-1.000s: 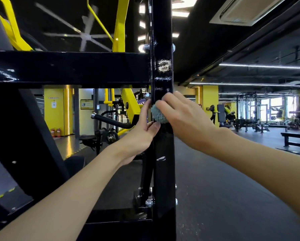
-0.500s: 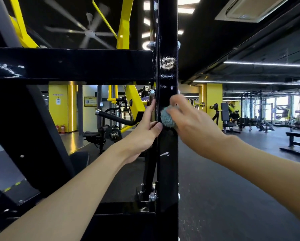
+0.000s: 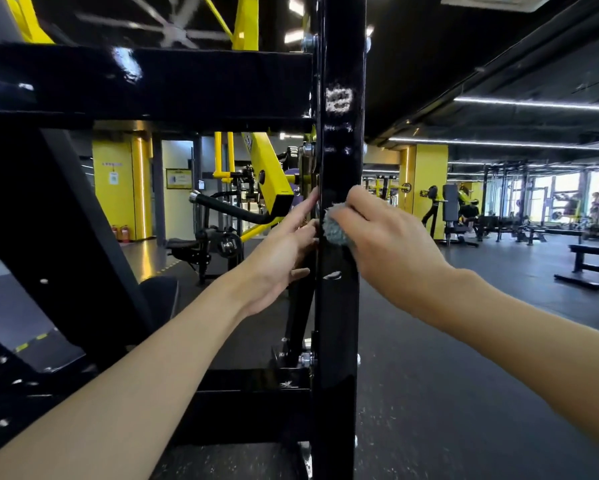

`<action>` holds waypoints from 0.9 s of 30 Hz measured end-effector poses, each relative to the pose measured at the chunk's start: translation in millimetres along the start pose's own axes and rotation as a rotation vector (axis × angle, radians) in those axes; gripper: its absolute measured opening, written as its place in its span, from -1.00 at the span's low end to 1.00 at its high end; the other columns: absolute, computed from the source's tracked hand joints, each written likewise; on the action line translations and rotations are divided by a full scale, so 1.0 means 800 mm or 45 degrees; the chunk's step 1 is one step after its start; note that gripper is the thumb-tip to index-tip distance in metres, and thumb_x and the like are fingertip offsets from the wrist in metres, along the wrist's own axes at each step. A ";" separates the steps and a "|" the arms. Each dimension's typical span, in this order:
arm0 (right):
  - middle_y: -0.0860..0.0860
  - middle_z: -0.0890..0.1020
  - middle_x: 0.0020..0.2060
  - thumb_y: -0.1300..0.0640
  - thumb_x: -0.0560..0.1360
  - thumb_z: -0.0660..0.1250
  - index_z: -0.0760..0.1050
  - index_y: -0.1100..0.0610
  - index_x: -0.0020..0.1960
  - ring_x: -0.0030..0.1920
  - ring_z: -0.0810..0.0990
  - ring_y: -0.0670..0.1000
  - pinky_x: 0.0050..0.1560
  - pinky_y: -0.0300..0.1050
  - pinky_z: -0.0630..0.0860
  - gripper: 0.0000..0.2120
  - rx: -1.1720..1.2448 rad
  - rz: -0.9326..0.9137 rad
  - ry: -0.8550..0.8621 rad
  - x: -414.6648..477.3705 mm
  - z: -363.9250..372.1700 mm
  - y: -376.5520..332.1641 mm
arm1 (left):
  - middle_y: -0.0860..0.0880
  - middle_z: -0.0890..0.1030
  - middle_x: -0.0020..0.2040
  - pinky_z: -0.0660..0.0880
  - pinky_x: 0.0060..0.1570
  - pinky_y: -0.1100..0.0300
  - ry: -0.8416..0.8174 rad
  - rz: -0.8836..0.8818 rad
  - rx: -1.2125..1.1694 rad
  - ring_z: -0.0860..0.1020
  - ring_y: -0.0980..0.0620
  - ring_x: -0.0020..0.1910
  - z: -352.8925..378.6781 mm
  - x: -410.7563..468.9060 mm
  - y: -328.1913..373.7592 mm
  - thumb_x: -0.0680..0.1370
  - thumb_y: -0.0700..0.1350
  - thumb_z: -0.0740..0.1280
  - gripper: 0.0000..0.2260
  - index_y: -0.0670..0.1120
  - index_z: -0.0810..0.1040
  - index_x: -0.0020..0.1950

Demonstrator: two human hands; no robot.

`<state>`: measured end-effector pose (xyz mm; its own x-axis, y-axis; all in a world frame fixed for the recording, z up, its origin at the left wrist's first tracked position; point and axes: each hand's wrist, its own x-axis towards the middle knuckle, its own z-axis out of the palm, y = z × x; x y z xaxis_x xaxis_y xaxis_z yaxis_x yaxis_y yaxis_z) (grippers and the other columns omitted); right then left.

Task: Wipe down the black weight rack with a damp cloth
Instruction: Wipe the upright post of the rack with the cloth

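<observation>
The black weight rack fills the left and middle of the view; its glossy upright post [image 3: 339,323] runs top to bottom at centre, with a crossbeam [image 3: 145,81] joining it from the left. My right hand [image 3: 391,244] grips a small grey-blue cloth [image 3: 334,228] and presses it against the front of the post at mid height. My left hand [image 3: 284,251] has its fingers extended along the post's left edge, touching it just beside the cloth. White scuff marks [image 3: 339,98] show on the post above the hands.
A diagonal black brace [image 3: 66,220] slopes down on the left. Yellow and black gym machines [image 3: 253,202] stand behind the rack. Benches [image 3: 589,261] and further machines sit far right on the dark rubber floor [image 3: 464,393].
The camera has moved closer and the rack looks larger. My right hand with the cloth stays on the post at about the same height; my left hand's fingers now lie straighter along the post's edge.
</observation>
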<state>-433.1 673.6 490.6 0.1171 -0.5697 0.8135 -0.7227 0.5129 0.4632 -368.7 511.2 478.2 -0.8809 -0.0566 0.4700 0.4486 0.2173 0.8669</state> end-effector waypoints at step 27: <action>0.13 0.50 -0.11 0.32 0.40 0.02 0.55 0.25 -0.04 -0.31 0.47 0.11 -0.39 -0.03 0.42 -0.66 -0.063 -0.222 -0.219 -0.051 0.012 -0.042 | 0.28 0.48 0.30 0.27 0.46 -0.04 0.126 0.022 0.004 0.43 0.28 0.33 0.021 -0.033 -0.024 0.71 0.18 -0.11 -0.61 0.33 0.28 0.49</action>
<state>-420.1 673.3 438.1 0.1167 -0.7511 0.6498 -0.6670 0.4255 0.6116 -356.4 524.8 446.5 -0.8534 -0.1490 0.4995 0.4632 0.2225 0.8579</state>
